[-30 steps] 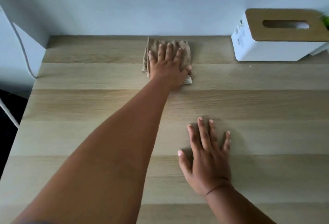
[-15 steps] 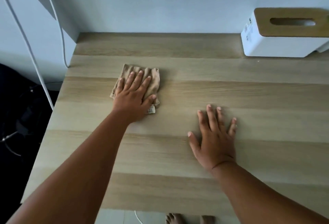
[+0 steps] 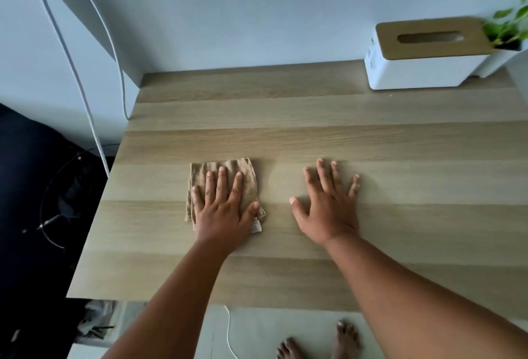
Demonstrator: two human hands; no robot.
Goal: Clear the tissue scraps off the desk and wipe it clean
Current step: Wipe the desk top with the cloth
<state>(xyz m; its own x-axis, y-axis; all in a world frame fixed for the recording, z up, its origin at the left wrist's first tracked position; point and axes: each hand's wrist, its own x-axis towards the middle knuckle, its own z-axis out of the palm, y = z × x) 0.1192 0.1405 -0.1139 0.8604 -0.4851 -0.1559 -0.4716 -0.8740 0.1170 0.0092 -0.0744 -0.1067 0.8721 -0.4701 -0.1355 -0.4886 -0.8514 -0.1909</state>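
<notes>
A folded tan cloth (image 3: pixel 200 176) lies flat on the light wooden desk (image 3: pixel 314 113), left of centre. My left hand (image 3: pixel 224 210) presses down on the cloth with fingers spread, covering most of it; a small white label sticks out by the thumb. My right hand (image 3: pixel 328 207) rests flat on the bare desk to the right of the cloth, fingers apart, holding nothing. I see no tissue scraps on the desk.
A white tissue box with a wooden lid (image 3: pixel 423 56) stands at the back right against the wall, a green plant (image 3: pixel 511 24) in a white pot beside it. White cables (image 3: pixel 71 67) hang past the desk's left edge. Bare feet show below the front edge.
My left hand has dragged the cloth from the back of the desk toward me, to the near middle beside my right hand. My right hand stays flat on the desk.
</notes>
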